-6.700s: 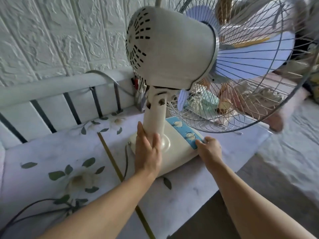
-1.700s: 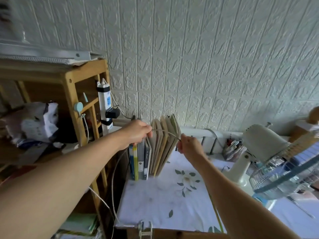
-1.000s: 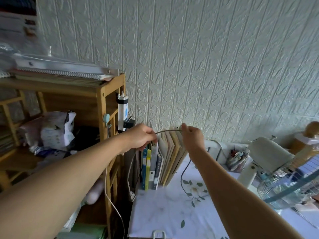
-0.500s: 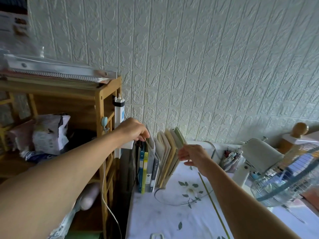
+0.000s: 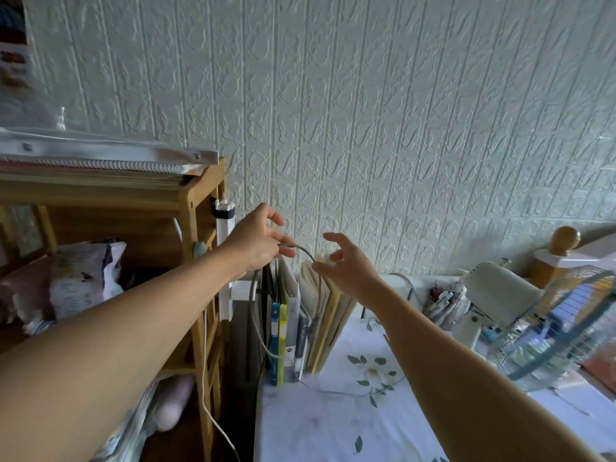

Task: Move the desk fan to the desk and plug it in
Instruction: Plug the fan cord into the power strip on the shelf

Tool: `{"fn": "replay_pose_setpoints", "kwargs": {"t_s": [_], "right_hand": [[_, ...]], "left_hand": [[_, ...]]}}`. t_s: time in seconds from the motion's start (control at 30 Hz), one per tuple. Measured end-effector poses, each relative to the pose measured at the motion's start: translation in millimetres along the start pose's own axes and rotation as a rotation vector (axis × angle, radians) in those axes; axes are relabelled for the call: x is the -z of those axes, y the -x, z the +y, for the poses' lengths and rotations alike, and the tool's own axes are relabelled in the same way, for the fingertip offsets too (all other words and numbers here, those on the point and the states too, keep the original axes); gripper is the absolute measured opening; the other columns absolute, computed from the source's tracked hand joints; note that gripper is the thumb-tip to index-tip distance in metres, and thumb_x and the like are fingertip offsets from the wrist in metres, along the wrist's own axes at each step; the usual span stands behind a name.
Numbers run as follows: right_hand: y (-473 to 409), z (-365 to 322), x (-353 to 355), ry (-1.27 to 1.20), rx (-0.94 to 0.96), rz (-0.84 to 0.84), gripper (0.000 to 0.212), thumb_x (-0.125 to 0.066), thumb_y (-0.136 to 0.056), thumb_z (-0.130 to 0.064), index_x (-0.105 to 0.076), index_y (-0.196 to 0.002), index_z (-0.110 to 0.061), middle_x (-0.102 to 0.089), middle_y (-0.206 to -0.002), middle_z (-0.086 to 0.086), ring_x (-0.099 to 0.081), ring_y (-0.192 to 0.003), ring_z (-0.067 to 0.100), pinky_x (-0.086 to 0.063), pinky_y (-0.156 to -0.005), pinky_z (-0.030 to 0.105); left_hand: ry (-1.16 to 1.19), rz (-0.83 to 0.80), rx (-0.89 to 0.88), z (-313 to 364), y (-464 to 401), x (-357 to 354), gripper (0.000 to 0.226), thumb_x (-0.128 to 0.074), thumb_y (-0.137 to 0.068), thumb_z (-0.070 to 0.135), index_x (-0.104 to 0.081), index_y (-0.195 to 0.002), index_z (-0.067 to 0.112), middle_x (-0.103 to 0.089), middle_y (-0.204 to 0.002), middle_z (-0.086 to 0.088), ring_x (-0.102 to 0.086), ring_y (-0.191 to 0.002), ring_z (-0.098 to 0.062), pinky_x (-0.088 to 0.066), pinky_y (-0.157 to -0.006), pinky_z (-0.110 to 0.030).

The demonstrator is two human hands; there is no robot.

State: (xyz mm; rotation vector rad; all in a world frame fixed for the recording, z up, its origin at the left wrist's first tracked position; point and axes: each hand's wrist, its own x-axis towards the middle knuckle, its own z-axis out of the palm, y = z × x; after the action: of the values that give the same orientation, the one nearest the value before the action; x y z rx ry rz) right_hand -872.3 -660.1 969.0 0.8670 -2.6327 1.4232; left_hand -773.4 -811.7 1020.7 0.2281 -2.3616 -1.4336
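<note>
Left hand (image 5: 258, 243) pinches the grey cord (image 5: 255, 315), right hand (image 5: 346, 266) spread free; pale, seemingly blue-bladed fan (image 5: 520, 315) on desk (image 5: 333, 425)

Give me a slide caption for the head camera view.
Left hand pinches the fan cord above upright books; right hand open beside it.

Two bare forearms in frame, no sleeves visible up to the frame edge. Left hand (image 5: 256, 243) and right hand (image 5: 346, 266): no gloves, rings, watch or wristbands showing. Fingernails short and unpainted as far as the blur allows.
</note>
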Motion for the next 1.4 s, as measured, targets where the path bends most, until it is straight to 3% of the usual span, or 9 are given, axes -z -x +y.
{"fn": "replay_pose_setpoints", "kwargs": {"t_s": [0.1, 0.23, 0.33, 0.6, 0.77, 0.87, 0.97, 1.1, 1.4], "right_hand": [[-19.1, 1.5, -8.5, 0.146, 0.092, -0.093, 0.011, -0.063, -0.084, -0.024, -0.071, -0.091, -0.026, -0.057, -0.065, -0.01, -0.051, -0.055, 0.008, -0.037, -0.042, 0.009], [-46.8, 36.8, 2.3, 0.227, 0.04, -0.113, 0.02, -0.067, -0.081, -0.018, -0.062, -0.062, -0.014, -0.044, -0.046, -0.005, -0.039, -0.043, 0.007, -0.029, -0.035, 0.01], [-74.0, 59.0, 12.4, 0.167, -0.011, -0.165, 0.031, -0.073, -0.079, -0.023, -0.056, -0.054, -0.015, -0.043, -0.045, -0.004, -0.038, -0.041, 0.006, -0.031, -0.042, 0.016], [-153.5, 103.3, -8.5, 0.034, -0.025, -0.207, 0.023, -0.072, -0.079, -0.017, -0.066, -0.057, -0.016, -0.061, -0.047, -0.007, -0.055, -0.046, 0.01, -0.048, -0.048, 0.018], [-190.5, 121.7, -42.8, 0.094, -0.032, -0.238, 0.02, -0.061, -0.085, -0.013, -0.072, -0.073, -0.002, -0.07, -0.067, 0.014, -0.062, -0.052, 0.017, -0.057, -0.061, 0.028], [-200.1, 128.9, -58.4, 0.204, 0.004, -0.256, 0.022, -0.056, -0.087, -0.011, -0.074, -0.08, 0.0, -0.073, -0.071, 0.013, -0.064, -0.051, 0.011, -0.051, -0.056, 0.017], [-204.7, 135.8, -68.1, 0.261, -0.006, -0.269, 0.023, -0.051, -0.086, -0.008, -0.071, -0.084, 0.003, -0.072, -0.084, 0.023, -0.068, -0.075, 0.033, -0.055, -0.068, 0.033], [-202.9, 144.2, -75.0, 0.384, -0.002, -0.302, 0.029, -0.046, -0.086, -0.001, -0.071, -0.102, -0.001, -0.069, -0.106, 0.019, -0.063, -0.1, 0.032, -0.052, -0.085, 0.035], [-183.7, 139.4, -51.1, 0.356, -0.046, -0.2, 0.047, -0.045, -0.084, 0.003, -0.053, -0.128, -0.011, -0.058, -0.127, 0.013, -0.057, -0.109, 0.028, -0.044, -0.075, 0.028]], "left_hand": [[-0.003, 0.051, -0.022, -6.6, -13.6, -2.1, 0.036, -0.043, -0.083, -0.019, -0.044, -0.09, 0.016, -0.067, -0.084, -0.007, -0.068, -0.069, -0.016, -0.049, -0.064, -0.026], [-0.098, 0.215, 0.028, -31.2, -39.6, 7.5, 0.041, -0.041, -0.08, -0.022, -0.049, -0.071, 0.017, -0.06, -0.075, -0.006, -0.064, -0.064, -0.024, -0.057, -0.079, -0.045], [-0.319, 0.23, 0.051, -53.6, -51.0, 7.6, 0.043, -0.045, -0.078, -0.02, -0.054, -0.059, 0.018, -0.061, -0.068, -0.001, -0.067, -0.07, -0.023, -0.057, -0.081, -0.041], [-0.74, 0.216, 0.07, -95.6, -97.5, -37.6, 0.029, -0.057, -0.079, -0.005, -0.07, -0.097, 0.013, -0.068, -0.103, -0.007, -0.061, -0.098, -0.024, -0.045, -0.074, -0.028], [-0.898, 0.133, 0.155, -122.6, -119.4, -53.4, 0.021, -0.056, -0.076, -0.005, -0.056, -0.08, 0.016, -0.062, -0.096, -0.012, -0.06, -0.094, -0.031, -0.039, -0.063, -0.031], [-0.975, 0.09, 0.144, -133.4, -125.3, -62.2, 0.013, -0.054, -0.081, -0.001, -0.056, -0.087, 0.01, -0.062, -0.101, -0.013, -0.06, -0.097, -0.032, -0.05, -0.072, -0.038], [-1.071, 0.02, 0.136, -141.6, -131.2, -72.4, 0.022, -0.053, -0.082, -0.002, -0.057, -0.101, 0.009, -0.063, -0.105, -0.011, -0.061, -0.098, -0.03, -0.053, -0.078, -0.041], [-1.136, -0.039, 0.184, -148.4, -132.4, -82.3, 0.032, -0.053, -0.081, -0.006, -0.054, -0.109, 0.009, -0.063, -0.106, -0.012, -0.062, -0.097, -0.031, -0.048, -0.072, -0.036], [-1.007, -0.092, 0.238, -147.2, -115.4, -85.7, 0.054, -0.048, -0.081, -0.01, -0.045, -0.133, 0.007, -0.052, -0.131, -0.014, -0.053, -0.117, -0.034, -0.051, -0.089, -0.044]]}}
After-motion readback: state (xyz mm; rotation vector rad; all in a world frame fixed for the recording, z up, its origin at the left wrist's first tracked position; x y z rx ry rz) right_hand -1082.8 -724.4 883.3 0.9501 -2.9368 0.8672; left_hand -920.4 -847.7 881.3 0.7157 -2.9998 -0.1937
